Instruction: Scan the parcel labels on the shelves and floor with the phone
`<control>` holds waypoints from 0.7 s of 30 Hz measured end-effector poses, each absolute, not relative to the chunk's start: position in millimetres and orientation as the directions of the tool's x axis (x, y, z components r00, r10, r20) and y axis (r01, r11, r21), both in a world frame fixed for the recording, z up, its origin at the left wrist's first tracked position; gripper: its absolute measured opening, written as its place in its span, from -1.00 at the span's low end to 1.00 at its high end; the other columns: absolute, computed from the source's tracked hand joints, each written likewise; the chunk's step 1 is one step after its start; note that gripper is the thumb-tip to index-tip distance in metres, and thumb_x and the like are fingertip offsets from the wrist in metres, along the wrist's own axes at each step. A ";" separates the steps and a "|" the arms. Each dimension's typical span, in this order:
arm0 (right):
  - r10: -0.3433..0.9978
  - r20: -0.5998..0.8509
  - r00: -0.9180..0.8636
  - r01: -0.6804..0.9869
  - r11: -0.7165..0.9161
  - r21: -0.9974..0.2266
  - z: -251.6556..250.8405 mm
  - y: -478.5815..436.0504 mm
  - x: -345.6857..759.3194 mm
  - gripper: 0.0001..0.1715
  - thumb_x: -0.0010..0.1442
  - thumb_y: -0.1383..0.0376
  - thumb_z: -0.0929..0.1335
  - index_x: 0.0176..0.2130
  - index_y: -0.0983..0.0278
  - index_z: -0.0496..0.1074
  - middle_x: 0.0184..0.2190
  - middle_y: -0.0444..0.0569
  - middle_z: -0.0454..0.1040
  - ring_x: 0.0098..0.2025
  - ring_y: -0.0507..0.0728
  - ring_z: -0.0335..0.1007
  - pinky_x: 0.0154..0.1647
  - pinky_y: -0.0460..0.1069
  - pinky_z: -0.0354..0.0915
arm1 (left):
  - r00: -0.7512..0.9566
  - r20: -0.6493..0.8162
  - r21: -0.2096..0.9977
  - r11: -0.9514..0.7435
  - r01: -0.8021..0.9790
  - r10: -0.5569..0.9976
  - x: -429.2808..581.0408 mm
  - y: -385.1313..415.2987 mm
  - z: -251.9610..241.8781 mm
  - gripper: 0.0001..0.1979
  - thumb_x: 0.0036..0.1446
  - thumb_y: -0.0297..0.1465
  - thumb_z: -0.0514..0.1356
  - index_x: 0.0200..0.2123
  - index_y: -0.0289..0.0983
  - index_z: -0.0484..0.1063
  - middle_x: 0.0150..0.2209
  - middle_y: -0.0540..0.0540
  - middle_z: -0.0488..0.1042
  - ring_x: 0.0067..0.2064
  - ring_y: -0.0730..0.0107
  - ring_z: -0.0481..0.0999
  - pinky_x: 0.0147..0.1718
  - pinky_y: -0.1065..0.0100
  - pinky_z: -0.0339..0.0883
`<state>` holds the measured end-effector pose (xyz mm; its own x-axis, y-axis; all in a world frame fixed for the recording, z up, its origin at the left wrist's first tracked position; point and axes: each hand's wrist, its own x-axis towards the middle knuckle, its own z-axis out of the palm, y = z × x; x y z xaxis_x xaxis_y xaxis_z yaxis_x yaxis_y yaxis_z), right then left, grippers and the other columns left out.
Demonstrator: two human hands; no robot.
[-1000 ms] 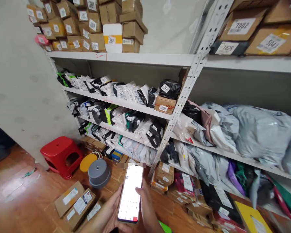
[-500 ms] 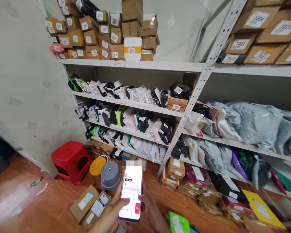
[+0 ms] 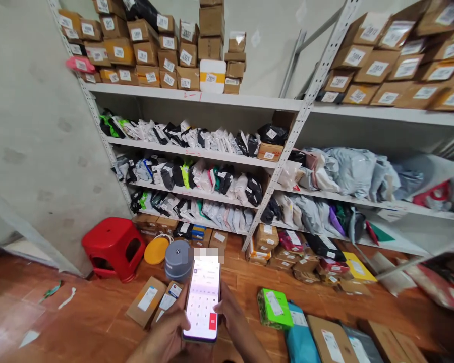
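Observation:
A smartphone [image 3: 202, 307] is held upright at the bottom centre, its lit screen showing a number keypad with a red key at the lower right. My left hand [image 3: 174, 322] is closed round the phone's left side, the thumb along the screen's edge. From the right, my right hand [image 3: 229, 315] grips the other edge, its thumb near the keypad's right column. The fingers behind the phone are hidden. Past the phone's left side stand a grey round stool [image 3: 177, 264] and two flat cardboard parcels [image 3: 147, 301] on the floor.
White metal shelves [image 3: 196, 147] hold rows of bagged parcels and, on top, labelled cardboard boxes [image 3: 211, 48]. A red plastic stool [image 3: 113, 247] stands at the left. On the floor at the right lie a green box [image 3: 274, 308], a blue parcel [image 3: 302, 335] and several cartons.
The view has shifted, bringing more floor parcels and right-hand shelving into sight. My left thumb has drawn back from the keypad's middle to the screen's left edge. Both hands still hold the phone.

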<state>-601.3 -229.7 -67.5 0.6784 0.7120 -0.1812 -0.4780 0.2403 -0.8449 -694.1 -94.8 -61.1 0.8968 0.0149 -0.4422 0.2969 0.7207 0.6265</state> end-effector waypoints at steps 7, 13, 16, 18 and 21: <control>0.678 -0.196 0.708 -0.471 0.248 -0.846 -63.5 -253.3 -615.9 -0.38 -0.21 0.30 0.29 -0.08 0.22 0.46 -0.21 -0.06 0.62 -0.17 0.28 0.48 -0.13 0.12 0.28 | 0.921 -0.390 0.659 0.693 0.292 -0.017 -708.5 -115.1 -59.1 0.01 -0.22 -0.57 0.14 0.35 -0.08 -0.12 0.06 -0.10 0.49 0.04 0.12 0.47 -0.08 0.21 0.37; 0.644 -0.244 0.725 -0.499 0.247 -0.831 -60.8 -286.9 -616.1 -0.39 -0.22 0.28 0.30 -0.09 0.21 0.48 -0.18 -0.06 0.61 -0.09 0.27 0.45 -0.15 0.06 0.27 | 0.905 -0.416 0.614 0.708 0.349 -0.086 -701.6 -141.7 -52.7 0.00 -0.24 -0.51 0.10 0.35 -0.09 -0.12 0.03 -0.10 0.50 -0.01 0.11 0.50 -0.22 0.27 0.40; 0.623 -0.250 0.742 -0.498 0.262 -0.826 -64.1 -308.3 -614.4 -0.37 -0.23 0.28 0.29 -0.08 0.21 0.48 -0.22 -0.08 0.62 -0.15 0.24 0.46 -0.33 -0.02 0.21 | 0.883 -0.440 0.607 0.670 0.428 -0.165 -692.1 -160.0 -49.1 0.02 -0.23 -0.47 0.10 0.36 -0.10 -0.21 0.03 -0.16 0.49 -0.06 0.02 0.52 -0.41 0.28 0.41; 0.605 -0.257 0.753 -0.502 0.277 -0.819 -69.8 -322.4 -612.1 -0.37 -0.24 0.27 0.29 -0.10 0.23 0.49 -0.31 -0.09 0.63 -0.28 0.19 0.46 -0.40 -0.04 0.15 | 0.877 -0.439 0.617 0.643 0.454 -0.198 -685.8 -172.9 -50.3 0.01 -0.20 -0.46 0.08 0.36 -0.10 -0.25 0.04 -0.19 0.47 -0.07 -0.03 0.52 -0.46 0.24 0.42; 0.582 -0.270 0.767 -0.512 0.301 -0.805 -79.9 -341.4 -607.7 -0.40 -0.24 0.25 0.29 -0.13 0.24 0.49 -0.41 -0.12 0.60 -0.43 0.13 0.39 -0.45 -0.05 0.11 | 0.878 -0.432 0.631 0.627 0.457 -0.205 -677.9 -191.8 -55.5 0.05 -0.25 -0.49 0.06 0.37 -0.13 -0.27 0.01 -0.21 0.49 -0.09 -0.05 0.53 -0.43 0.17 0.46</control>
<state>-607.7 -341.4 -79.9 0.7673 0.5815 -0.2704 -0.5116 0.3007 -0.8049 -677.9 -191.8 -55.5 0.8782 -0.2055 -0.4320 0.4571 0.6267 0.6311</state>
